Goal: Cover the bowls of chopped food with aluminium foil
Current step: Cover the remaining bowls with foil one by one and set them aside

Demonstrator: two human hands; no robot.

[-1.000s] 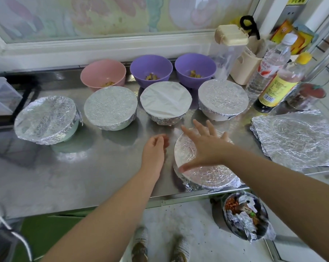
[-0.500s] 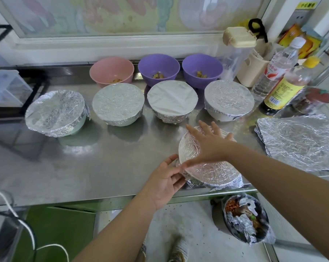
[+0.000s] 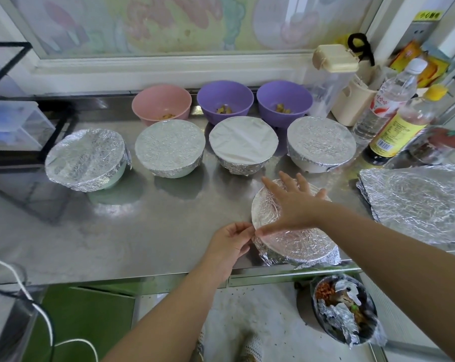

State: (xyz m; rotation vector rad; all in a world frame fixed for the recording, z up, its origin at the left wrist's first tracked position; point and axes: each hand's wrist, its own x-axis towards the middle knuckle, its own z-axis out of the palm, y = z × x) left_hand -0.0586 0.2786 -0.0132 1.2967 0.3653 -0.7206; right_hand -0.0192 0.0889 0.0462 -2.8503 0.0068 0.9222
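Right hand (image 3: 293,205) presses foil-covered bowl (image 3: 297,241); left hand (image 3: 229,244) pinches its edge

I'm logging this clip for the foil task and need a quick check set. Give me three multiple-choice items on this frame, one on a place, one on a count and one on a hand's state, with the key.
1. Where does the bowl under the hands stand?
A) near the counter's front edge
B) on the windowsill
C) on the floor

2. How many bowls in the back row are uncovered?
A) one
B) three
C) five

3. What is the right hand doing?
A) lying flat on that bowl's foil
B) holding a bottle
C) hanging below the counter

Key:
1 A, it sits by the edge nearest the person.
2 B, one pink bowl and two purple bowls show food and no foil.
3 A, its fingers lie straight on the foil top, while the left hand pinches the foil at the rim.
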